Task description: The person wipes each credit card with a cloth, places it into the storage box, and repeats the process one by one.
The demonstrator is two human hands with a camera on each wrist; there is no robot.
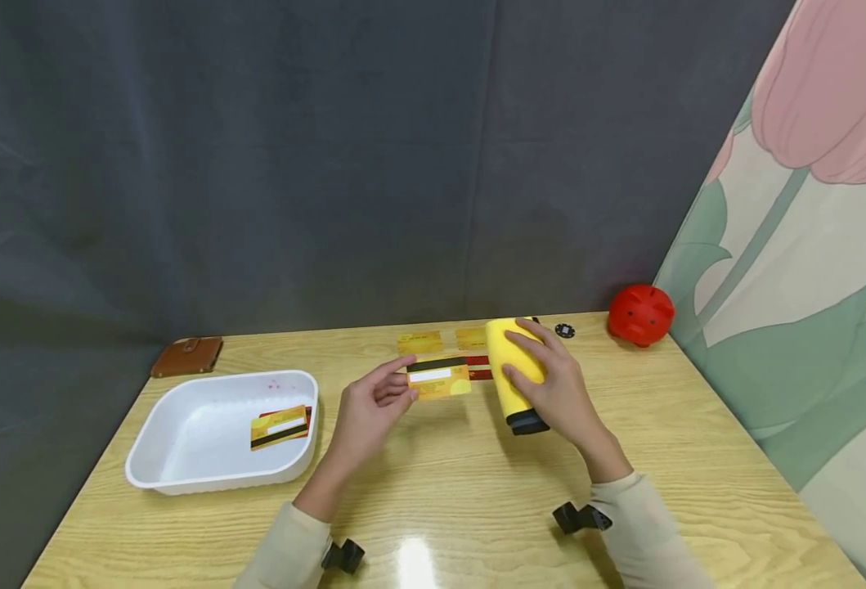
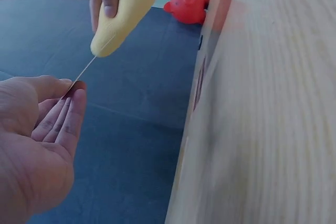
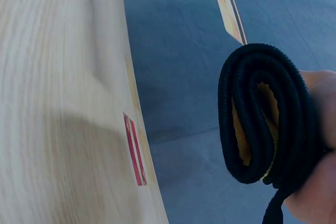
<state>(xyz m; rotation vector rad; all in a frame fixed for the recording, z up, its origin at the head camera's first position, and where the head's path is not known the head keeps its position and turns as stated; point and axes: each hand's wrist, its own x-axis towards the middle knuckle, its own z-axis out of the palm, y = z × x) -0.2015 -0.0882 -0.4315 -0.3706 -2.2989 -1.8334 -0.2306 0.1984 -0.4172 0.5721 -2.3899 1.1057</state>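
Note:
In the head view, my left hand [image 1: 362,417] pinches a yellow bank card [image 1: 438,383] by its left end, thumb below and fingers above. The card's black stripe and white strip show. My right hand [image 1: 559,391] grips a rolled yellow cloth [image 1: 504,360] with dark edging, held upright at a slight tilt. From the right wrist, the cloth's black end [image 3: 236,129] appears as folded layers. Seen nearly edge-on in the left wrist view, the card has its far edge right at the cloth. Both are held above the table.
Behind the hands lie two yellow cards [image 1: 418,342] and a red card [image 1: 479,368], partly covered. A white tray [image 1: 215,484] at left holds several cards [image 1: 280,429]. A brown wallet [image 1: 186,357], a black chip [image 1: 565,330] and a red piggy bank [image 1: 640,316] stand along the back.

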